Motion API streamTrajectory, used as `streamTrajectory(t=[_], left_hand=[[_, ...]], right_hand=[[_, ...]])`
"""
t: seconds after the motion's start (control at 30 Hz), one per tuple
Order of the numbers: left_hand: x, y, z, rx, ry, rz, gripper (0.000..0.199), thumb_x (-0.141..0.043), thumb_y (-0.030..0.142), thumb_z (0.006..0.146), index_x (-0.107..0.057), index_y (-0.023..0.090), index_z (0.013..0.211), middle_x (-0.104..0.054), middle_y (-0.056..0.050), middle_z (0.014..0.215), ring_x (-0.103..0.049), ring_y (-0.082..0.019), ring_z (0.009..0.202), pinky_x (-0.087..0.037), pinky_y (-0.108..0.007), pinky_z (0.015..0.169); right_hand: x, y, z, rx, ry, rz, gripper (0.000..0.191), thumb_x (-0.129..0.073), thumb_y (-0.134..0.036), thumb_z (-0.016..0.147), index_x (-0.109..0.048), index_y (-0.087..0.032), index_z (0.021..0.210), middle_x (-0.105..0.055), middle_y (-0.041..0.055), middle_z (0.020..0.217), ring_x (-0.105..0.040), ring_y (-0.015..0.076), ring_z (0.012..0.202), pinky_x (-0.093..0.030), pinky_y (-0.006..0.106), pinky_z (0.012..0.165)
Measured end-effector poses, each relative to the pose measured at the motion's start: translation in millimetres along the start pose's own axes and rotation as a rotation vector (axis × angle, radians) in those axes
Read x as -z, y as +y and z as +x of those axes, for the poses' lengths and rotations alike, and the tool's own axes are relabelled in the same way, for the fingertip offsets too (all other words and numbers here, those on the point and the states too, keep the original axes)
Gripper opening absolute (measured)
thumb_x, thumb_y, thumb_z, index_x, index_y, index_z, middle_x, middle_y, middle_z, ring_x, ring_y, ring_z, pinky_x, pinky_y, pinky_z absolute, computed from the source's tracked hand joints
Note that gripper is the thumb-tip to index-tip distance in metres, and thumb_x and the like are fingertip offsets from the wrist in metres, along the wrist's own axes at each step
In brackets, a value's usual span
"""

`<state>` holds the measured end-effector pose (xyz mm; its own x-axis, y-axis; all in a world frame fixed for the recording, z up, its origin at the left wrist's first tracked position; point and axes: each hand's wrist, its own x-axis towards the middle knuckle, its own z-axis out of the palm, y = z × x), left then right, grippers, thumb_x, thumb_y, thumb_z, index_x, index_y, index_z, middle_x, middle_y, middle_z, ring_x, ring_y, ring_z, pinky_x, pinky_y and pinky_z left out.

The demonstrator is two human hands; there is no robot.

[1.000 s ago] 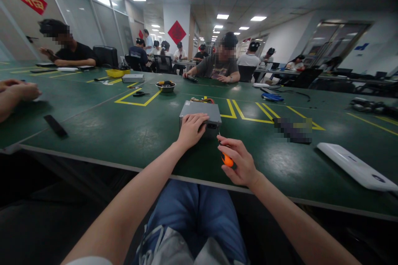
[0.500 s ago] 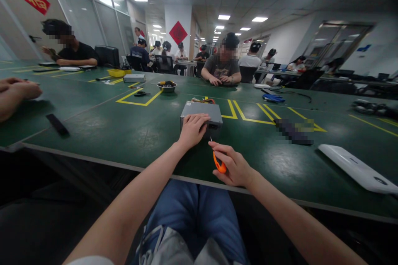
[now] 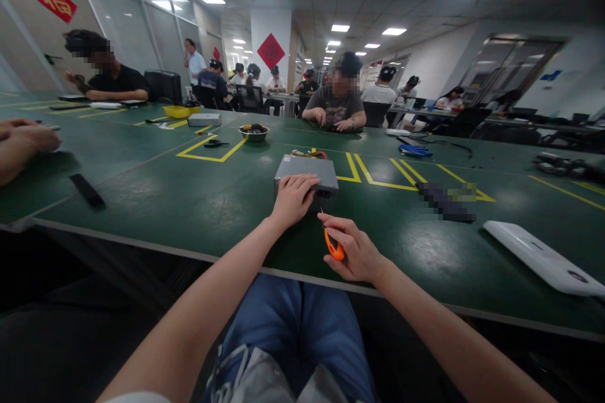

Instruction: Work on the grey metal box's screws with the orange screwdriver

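Observation:
A grey metal box (image 3: 307, 169) with a socket on its near side and coloured wires behind it stands on the green table (image 3: 212, 201). My left hand (image 3: 293, 196) lies over its near left part, fingers stretched across the top and edge. To the right and nearer me, my right hand (image 3: 352, 247) is closed around an orange and black screwdriver (image 3: 334, 247). The thin shaft points up toward the box's near side; whether the tip touches anything is too small to tell.
A metal bowl (image 3: 254, 132) stands beyond the box, left of centre. On the right lie a white device (image 3: 543, 257), a dark pixelated object (image 3: 445, 201) and blue cables (image 3: 414, 150). Another person's hands (image 3: 28, 141) rest at far left, near a black bar (image 3: 87, 191).
My hands, the screwdriver and the box look almost the same. The person across the table has moved their hands, and a standing person at the back left has come further into view.

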<state>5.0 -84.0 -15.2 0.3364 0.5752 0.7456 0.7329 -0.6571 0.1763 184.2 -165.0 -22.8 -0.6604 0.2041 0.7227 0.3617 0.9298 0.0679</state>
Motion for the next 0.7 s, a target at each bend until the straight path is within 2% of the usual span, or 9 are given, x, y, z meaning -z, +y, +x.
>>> streamTrajectory(t=[0.4, 0.7], left_hand=[[-0.7, -0.3, 0.1, -0.011, 0.003, -0.003, 0.028, -0.044, 0.020, 0.087, -0.054, 0.025, 0.113, -0.058, 0.000, 0.123, -0.049, -0.016, 0.115, -0.029, -0.035, 0.097], [0.7, 0.1, 0.4, -0.006, 0.004, -0.002, 0.029, -0.044, 0.019, 0.087, -0.054, 0.025, 0.113, -0.058, -0.001, 0.123, -0.048, -0.015, 0.115, -0.030, -0.035, 0.097]], right_hand=[[-0.4, 3.8, 3.6, 0.006, 0.068, 0.000, 0.044, -0.045, -0.033, 0.087, -0.031, -0.017, 0.126, -0.043, 0.0175, 0.120, -0.046, 0.0292, 0.120, -0.053, 0.044, 0.083], [-0.2, 3.9, 3.6, 0.003, 0.060, 0.011, 0.045, -0.047, -0.033, 0.086, -0.033, -0.017, 0.125, -0.045, 0.0179, 0.120, -0.047, 0.0293, 0.119, -0.053, 0.043, 0.082]])
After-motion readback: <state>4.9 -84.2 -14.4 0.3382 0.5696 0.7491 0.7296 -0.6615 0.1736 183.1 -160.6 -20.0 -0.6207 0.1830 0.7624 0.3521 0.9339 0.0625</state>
